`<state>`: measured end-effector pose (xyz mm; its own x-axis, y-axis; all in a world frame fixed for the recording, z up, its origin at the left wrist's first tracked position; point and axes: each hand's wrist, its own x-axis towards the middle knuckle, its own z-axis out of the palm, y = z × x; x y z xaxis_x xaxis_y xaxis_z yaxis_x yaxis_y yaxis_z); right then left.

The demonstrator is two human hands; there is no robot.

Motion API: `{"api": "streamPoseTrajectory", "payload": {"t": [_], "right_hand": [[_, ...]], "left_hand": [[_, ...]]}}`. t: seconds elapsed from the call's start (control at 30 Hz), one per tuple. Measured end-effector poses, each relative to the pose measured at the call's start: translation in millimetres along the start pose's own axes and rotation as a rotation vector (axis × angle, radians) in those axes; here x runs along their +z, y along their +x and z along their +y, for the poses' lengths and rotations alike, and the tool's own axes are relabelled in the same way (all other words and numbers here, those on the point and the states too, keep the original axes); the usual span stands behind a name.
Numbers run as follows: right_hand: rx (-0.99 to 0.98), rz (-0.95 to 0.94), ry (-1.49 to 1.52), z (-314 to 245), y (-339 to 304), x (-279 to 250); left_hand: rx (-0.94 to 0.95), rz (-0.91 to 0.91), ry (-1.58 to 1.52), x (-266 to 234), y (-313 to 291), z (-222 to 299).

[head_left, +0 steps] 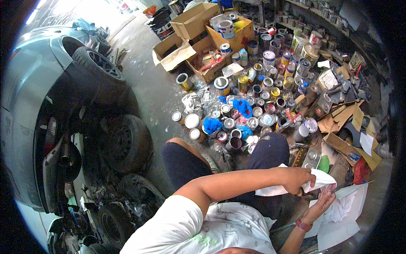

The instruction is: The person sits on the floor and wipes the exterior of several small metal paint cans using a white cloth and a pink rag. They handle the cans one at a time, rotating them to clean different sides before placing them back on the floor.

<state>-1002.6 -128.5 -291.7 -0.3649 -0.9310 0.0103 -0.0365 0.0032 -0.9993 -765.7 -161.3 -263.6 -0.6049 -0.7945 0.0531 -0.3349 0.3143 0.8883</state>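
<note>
My left hand (298, 180) reaches across my lap to the right, its fingers closed on a white cloth (270, 191). One end of the cloth hangs to the left over my knee, and the other runs to my right hand (323, 202). That hand, with a reddish band at its wrist, pinches the far end, where a faint pink stain shows. I cannot tell for certain whether the sheet is cloth or stiff paper. Just beside my right hand lies an open white box (357, 203) with crumpled white material (338, 208) in it.
Many paint cans (268, 120) crowd the floor ahead, with blue crumpled cloths (242, 108) among them. Cardboard boxes (194, 46) stand beyond. Torn cardboard (338, 118) is heaped at the right. On the left are a car (31, 97), a loose wheel (124, 144) and car parts.
</note>
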Motion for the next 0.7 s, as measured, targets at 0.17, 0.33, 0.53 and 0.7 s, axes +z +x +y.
{"api": "streamPoseTrajectory", "payload": {"t": [0.17,0.33,0.53,0.7], "right_hand": [[0.025,-0.010,-0.207,25,16,-20],[0.285,-0.372,-0.166,31,4,-8],[0.465,-0.167,-0.110,48,-16,-12],[0.195,-0.230,-0.055,29,14,-37]], "left_hand": [[-0.235,-0.498,0.497,6,1,0],[-0.184,-0.378,0.557,9,8,2],[0.005,-0.229,0.097,-21,8,3],[0.064,-0.413,0.229,-22,8,1]]}}
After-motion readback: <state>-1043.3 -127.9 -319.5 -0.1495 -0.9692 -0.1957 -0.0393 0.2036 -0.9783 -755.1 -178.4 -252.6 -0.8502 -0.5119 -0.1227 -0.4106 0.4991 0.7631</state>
